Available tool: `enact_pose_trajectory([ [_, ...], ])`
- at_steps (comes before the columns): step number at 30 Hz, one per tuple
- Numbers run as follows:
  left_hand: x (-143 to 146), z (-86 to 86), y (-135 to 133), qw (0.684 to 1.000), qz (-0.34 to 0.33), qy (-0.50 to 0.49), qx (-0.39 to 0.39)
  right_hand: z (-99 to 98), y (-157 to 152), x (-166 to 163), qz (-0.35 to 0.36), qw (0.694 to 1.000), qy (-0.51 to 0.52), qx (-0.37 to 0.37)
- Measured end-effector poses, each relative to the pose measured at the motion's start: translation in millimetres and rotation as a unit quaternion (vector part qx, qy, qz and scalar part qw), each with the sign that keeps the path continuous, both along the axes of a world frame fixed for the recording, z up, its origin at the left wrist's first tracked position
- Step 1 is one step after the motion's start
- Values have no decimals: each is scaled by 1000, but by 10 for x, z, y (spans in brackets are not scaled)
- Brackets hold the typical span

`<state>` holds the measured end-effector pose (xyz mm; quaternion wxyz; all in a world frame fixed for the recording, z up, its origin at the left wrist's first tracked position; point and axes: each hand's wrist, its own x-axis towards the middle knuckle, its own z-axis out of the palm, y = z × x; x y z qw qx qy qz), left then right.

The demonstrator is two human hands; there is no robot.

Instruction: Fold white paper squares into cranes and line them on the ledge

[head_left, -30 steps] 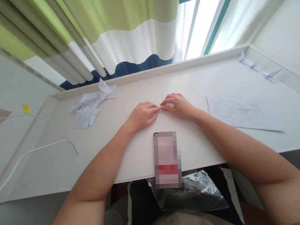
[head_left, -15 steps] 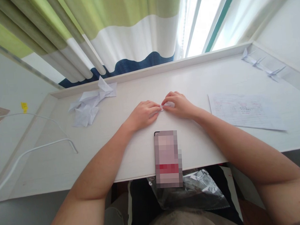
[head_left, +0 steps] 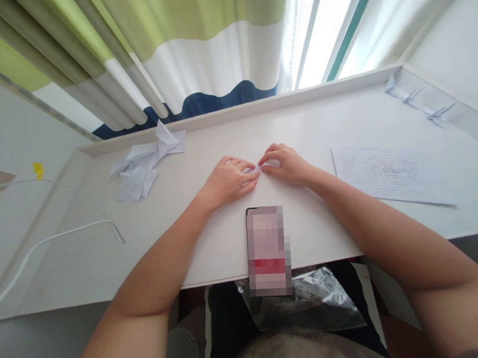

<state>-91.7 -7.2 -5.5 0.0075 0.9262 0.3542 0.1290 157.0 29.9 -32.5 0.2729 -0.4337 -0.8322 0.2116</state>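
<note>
A small piece of folded white paper lies between my hands at the middle of the desk, mostly covered by my fingers. My left hand rests on its left end, with the fingers slightly parted and a strip of paper showing between them. Thumb and fingertips of my right hand pinch the paper near its centre. The exact folded shape cannot be made out. Just in front of my hands, a phone with a blurred screen lies over the desk's front edge.
Several folded white papers sit at the back left. Small paper cranes line the right back corner, behind a written sheet. A white cable curves over the left side. Clear plastic covers my lap.
The fingers of my left hand have spread a little and uncovered a strip of the paper. My right hand keeps its pinch almost in place.
</note>
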Motion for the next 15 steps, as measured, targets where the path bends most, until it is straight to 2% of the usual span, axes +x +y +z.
enact_pose_trajectory([
  [3, -11, 6, -16, 1000, -1, 22, 10, 17, 2, 5, 22, 999, 16, 35],
  [6, -29, -54, 1, 1000, 3, -7, 1, 52, -13, 8, 85, 995, 18, 58],
  [9, -30, -130, 35, 998, 15, -62, -16, 88, -37, 12, 131, 991, 11, 36],
  [15, -20, -215, 96, 990, 11, -136, -41, 113, -48, 25, 129, 992, 7, 4],
])
